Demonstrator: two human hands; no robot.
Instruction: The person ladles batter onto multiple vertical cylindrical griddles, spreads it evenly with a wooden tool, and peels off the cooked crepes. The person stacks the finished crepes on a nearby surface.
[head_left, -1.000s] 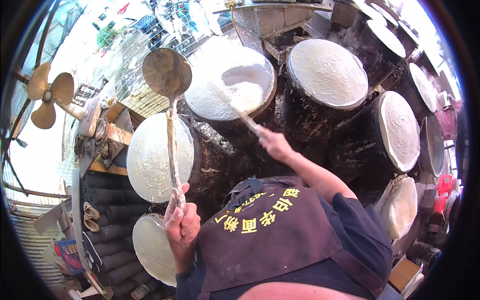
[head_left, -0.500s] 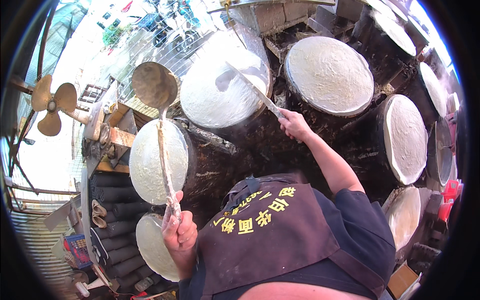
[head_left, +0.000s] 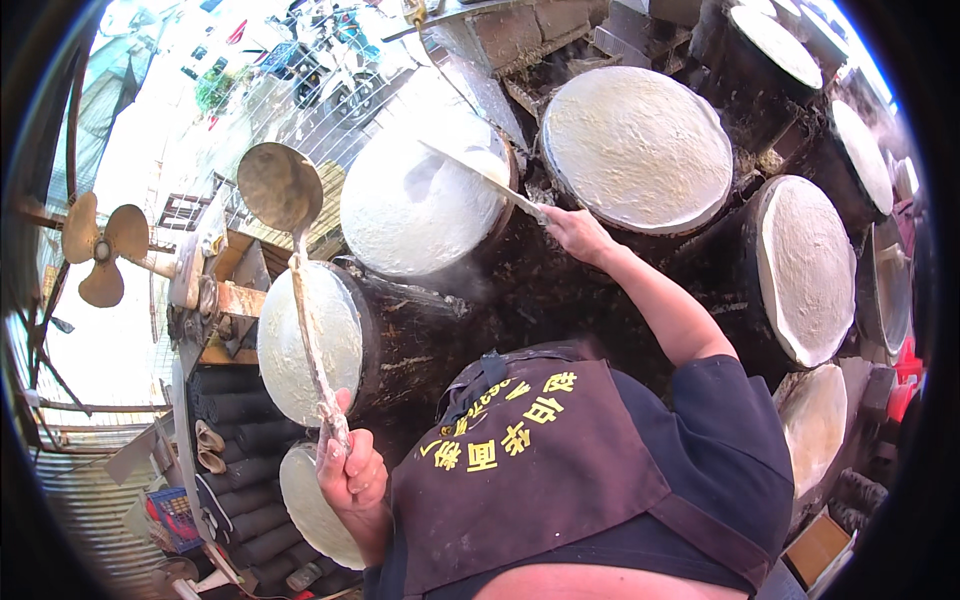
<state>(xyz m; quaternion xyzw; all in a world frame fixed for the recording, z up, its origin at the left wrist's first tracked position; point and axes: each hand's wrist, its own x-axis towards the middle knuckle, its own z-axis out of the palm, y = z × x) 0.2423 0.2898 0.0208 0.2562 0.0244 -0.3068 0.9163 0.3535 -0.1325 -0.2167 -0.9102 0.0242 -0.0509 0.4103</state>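
My left hand (head_left: 352,478) is closed around the lower end of a long-handled ladle (head_left: 280,187). The ladle points up and away from me, its round bowl raised near a small batter-covered griddle (head_left: 312,345). With fingers wrapped round its near end, my right hand (head_left: 580,238) grips a long flat spatula (head_left: 490,182). The thin blade reaches left over a larger round griddle (head_left: 410,235) coated with white batter; I cannot tell whether it touches. A greyish patch shows in the coating near the blade's tip. Faint steam hangs beside that griddle.
More round griddles carry pale batter, one large at the right of the spatula (head_left: 640,150) and another (head_left: 808,270) farther right. At the left are a three-bladed fan (head_left: 103,250) and stacked dark rolls (head_left: 245,440). Motorbikes (head_left: 345,85) stand beyond a wire mesh.
The view has shifted slightly. The ladle's bowl and the spatula both appear a little farther left and lower. Both hands keep their hold.
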